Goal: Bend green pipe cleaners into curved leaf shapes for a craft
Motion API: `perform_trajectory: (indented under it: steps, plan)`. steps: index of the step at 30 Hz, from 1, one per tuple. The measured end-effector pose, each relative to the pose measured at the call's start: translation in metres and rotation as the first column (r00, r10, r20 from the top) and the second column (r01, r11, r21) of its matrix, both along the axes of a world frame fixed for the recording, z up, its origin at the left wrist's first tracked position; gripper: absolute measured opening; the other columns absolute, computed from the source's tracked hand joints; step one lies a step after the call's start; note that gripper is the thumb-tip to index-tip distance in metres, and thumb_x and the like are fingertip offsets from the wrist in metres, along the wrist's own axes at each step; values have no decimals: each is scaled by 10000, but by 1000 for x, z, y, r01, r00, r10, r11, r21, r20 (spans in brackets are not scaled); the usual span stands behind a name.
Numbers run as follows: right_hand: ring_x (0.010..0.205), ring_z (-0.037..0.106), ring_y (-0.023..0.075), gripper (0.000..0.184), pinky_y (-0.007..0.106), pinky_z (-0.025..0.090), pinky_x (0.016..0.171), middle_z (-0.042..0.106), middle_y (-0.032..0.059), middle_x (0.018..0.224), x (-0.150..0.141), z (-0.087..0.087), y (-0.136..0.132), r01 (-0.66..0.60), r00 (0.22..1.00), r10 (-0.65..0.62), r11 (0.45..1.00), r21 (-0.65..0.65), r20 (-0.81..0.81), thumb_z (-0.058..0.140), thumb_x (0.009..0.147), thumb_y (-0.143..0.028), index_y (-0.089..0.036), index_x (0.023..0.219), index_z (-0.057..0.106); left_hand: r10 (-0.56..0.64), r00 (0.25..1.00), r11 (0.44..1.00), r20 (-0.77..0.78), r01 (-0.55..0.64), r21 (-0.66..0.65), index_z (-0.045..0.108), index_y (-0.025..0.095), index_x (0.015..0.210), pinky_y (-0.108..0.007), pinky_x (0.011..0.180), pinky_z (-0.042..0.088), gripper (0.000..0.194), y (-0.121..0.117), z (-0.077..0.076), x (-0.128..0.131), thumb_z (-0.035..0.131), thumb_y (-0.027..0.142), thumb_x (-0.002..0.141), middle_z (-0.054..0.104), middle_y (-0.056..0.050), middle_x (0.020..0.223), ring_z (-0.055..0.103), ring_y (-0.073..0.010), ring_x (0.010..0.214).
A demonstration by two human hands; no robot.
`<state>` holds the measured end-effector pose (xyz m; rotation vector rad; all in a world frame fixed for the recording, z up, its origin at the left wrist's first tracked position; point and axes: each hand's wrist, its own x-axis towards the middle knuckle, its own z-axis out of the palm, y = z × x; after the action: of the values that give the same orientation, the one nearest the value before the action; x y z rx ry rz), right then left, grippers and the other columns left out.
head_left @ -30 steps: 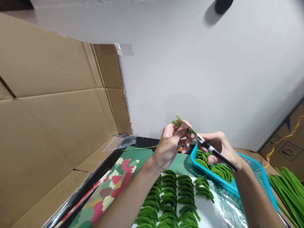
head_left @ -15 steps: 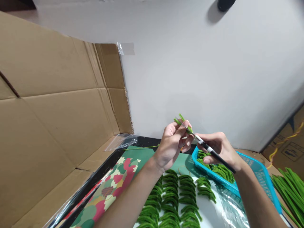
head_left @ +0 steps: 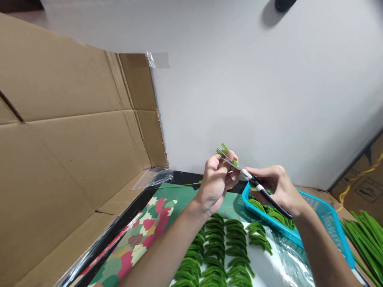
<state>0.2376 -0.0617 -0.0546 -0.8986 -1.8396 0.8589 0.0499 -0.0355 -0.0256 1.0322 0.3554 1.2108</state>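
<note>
My left hand (head_left: 217, 181) pinches a short fuzzy green pipe cleaner (head_left: 225, 148), whose two ends poke out past the fingertips. Black-handled scissors (head_left: 254, 181) are gripped in my right hand (head_left: 279, 191). Their blades are parted and reach toward the green ends at my left fingers; whether they touch is hard to tell. Below the hands, curved green pipe cleaner pieces (head_left: 214, 239) lie in several columns on a white sheet (head_left: 263, 265). More such pieces (head_left: 278, 217) fill part of a blue plastic basket (head_left: 326, 211) beneath my right hand.
Long straight green pipe cleaners (head_left: 363, 239) lie at the far right. A patterned paper (head_left: 140, 239) and a clear plastic bag (head_left: 152, 178) are on the left. Cardboard (head_left: 74, 87) walls the left side, with a white wall (head_left: 239, 79) behind.
The scissor blades have opened wider, and the handles have spread in my right hand. My left hand has shifted slightly left with the green pipe cleaner.
</note>
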Motion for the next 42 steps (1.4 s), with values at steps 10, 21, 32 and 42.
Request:
perform_trajectory:
  steps: [10,21,32,42]
  plan:
    - [595,343,131,373,282,294,494,693,-14,667,-3,6,-4,123,988,-129,990,69,89,704,744,-158,-174,1096,827,4,1000,1000,23,-4,0,570,153,797,-145,477,290,262,5,-3,1,818,235,805,484,48,640,380,-38,514]
    - [540,323,140,364,313,316,455,816,108,859,1,7,4,247,910,-339,905,345,239,647,789,-129,-184,1094,840,63,998,996,-6,-63,-57,574,153,868,-139,422,275,260,20,-4,-8,817,198,784,520,49,737,404,-24,509]
    - [588,566,138,467,269,400,581,780,27,758,37,14,6,398,708,-520,853,338,478,608,797,-124,-257,1198,809,393,850,916,-351,-329,229,591,164,895,-171,405,261,410,64,-12,-31,765,531,837,472,63,665,446,-58,476]
    - [623,523,136,477,274,302,557,722,23,772,70,2,8,411,606,-381,902,136,698,635,724,-75,-249,1133,807,445,223,831,-867,257,493,599,196,677,-270,555,351,359,85,-21,-55,675,476,888,572,15,553,525,-163,514]
